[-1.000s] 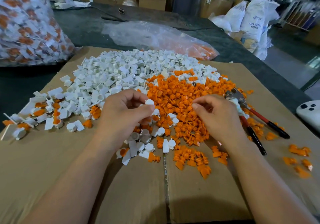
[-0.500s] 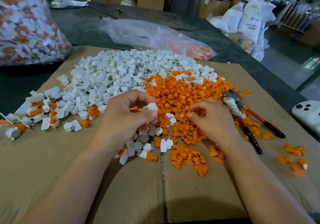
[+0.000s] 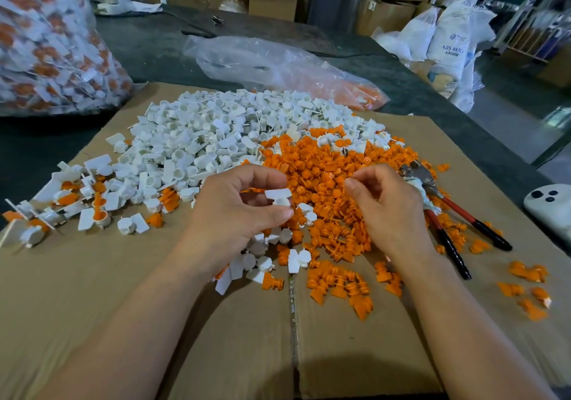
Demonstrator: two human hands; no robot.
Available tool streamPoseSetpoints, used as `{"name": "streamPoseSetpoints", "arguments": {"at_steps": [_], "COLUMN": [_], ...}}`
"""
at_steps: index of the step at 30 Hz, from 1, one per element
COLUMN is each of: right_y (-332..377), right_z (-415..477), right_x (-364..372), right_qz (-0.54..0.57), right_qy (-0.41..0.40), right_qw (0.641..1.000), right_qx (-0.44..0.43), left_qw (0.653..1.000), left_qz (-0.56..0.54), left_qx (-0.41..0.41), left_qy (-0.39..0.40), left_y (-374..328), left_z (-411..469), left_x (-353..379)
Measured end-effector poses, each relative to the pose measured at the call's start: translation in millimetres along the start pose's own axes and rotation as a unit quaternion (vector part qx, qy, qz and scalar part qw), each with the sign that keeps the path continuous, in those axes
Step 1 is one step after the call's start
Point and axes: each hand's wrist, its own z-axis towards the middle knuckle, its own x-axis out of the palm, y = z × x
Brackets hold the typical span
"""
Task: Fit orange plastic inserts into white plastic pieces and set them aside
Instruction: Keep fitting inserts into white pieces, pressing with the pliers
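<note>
White plastic piece (image 3: 278, 197) pinched in left hand (image 3: 238, 211) above the cardboard sheet's (image 3: 92, 291) middle. Right hand (image 3: 386, 204) curled over the orange inserts (image 3: 324, 180), apart from left; contents of grip impossible to tell. Turn cup mouth rightward, seat insert squarely, press home.

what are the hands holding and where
Left hand pinches a small white plastic piece by its round cup; the right hand's hold cannot be told.

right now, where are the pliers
In the head view, the pliers lie on the cardboard at the right edge of the orange inserts pile, just right of the right hand.
</note>
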Motion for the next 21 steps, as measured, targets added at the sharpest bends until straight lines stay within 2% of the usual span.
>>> {"name": "streamPoseSetpoints", "arguments": {"at_steps": [5,10,17,21], "right_y": [11,20,19,19], "right_z": [-2,-7,-11,-12], "right_x": [-3,-5,-1,1], "right_qz": [0.13,0.266,0.254,0.244], "right_qy": [-0.008,0.025,0.073,0.077], "right_qw": [0.991,0.964,0.964,0.966], "right_qx": [0.021,0.021,-0.027,-0.023], "left_qw": [1.0,1.0,0.999,0.999], "left_qz": [0.006,0.019,0.035,0.039], "left_qx": [-0.005,0.008,-0.001,0.009], "left_qy": [-0.011,-0.005,0.015,0.005], "left_y": [-3,-7,-6,-6], "left_z": [-1,-4,-5,-6], "left_x": [1,4,5,6]}}
